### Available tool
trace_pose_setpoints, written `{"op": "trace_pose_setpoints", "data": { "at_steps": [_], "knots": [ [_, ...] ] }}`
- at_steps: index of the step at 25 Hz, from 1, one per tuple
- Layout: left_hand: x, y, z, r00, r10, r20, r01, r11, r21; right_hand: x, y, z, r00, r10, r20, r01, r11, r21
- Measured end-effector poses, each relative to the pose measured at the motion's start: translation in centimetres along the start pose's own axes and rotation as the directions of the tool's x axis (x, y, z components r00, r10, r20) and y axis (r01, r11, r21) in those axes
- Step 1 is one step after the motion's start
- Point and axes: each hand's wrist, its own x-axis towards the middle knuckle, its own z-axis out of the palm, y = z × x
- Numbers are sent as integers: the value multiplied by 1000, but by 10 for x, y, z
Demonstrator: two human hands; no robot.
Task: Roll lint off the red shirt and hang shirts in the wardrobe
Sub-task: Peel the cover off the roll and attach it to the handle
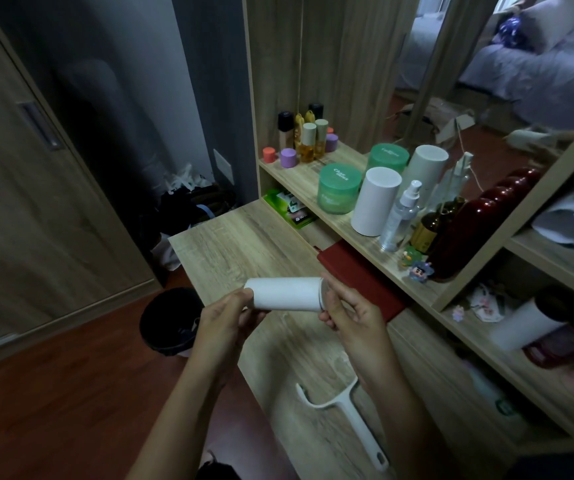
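Note:
I hold a white lint roll (284,294) level above the wooden desk (230,244). My left hand (225,315) grips its left end. My right hand (351,308) pinches its right end at the rim. The white lint roller handle (344,415), with no roll on it, lies on the desk near me, below my right forearm. A folded dark red item (358,275) lies on the desk against the shelf, just behind my right hand; I cannot tell if it is the shirt. The wardrobe door (29,188) stands at the left.
A shelf (316,183) behind the desk carries green jars, white cylinders, spray bottles and small cosmetics bottles. A black bin (168,320) stands on the floor left of the desk. Bags lie in the corner. A mirror shows a bed.

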Motion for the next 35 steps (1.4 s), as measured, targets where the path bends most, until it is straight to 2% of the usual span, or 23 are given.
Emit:
{"op": "trace_pose_setpoints", "data": {
  "at_steps": [3, 8, 11, 14, 19, 22, 24, 27, 29, 31, 33, 35],
  "knots": [
    [-2, -1, 1, 1000, -2, 9, 2, 1000, -14, -2, 2, 2, 1000, 17, -14, -17, 1000, -5],
    [-2, 3, 3, 1000, -15, -18, 16, 1000, 21, -6, 3, 11, 992, 76, 105, -88, 990, 113],
    [-3, 1, 7, 999, 40, -19, -39, 999, 23, -3, 7, 18, 994, 84, 75, -98, 972, 213],
    [-4, -1, 9, 993, 116, 1, -115, 992, 55, -1, 8, 21, 997, 70, 45, -78, 970, 231],
    [-8, -8, 10, 989, 145, -7, -145, 989, 16, 2, 12, 15, 993, 109, 48, -118, 951, 286],
    [-6, -12, 10, 990, 142, -7, -142, 989, 32, 4, 16, 12, 994, 101, 38, -107, 959, 260],
    [-5, -15, 12, 994, 105, -33, -105, 994, 7, 6, 18, 11, 997, 74, 29, -78, 984, 163],
    [-1, -19, 17, 997, -22, -74, 11, 989, -145, 14, 25, 12, 1000, 14, -7, -14, 994, -106],
    [5, -24, 20, 987, -111, -114, 85, 973, -215, 18, 31, 10, 995, -81, -59, 60, 953, -297],
    [12, -29, 22, 972, -189, -142, 147, 953, -266, 20, 36, 4, 984, -142, -108, 87, 910, -405],
    [15, -35, 21, 956, -241, -171, 182, 937, -299, 20, 49, -8, 971, -137, -194, 24, 869, -494],
    [16, -42, 18, 950, -264, -170, 202, 928, -315, 17, 76, -26, 954, -52, -296, -162, 742, -650]
  ]
}}
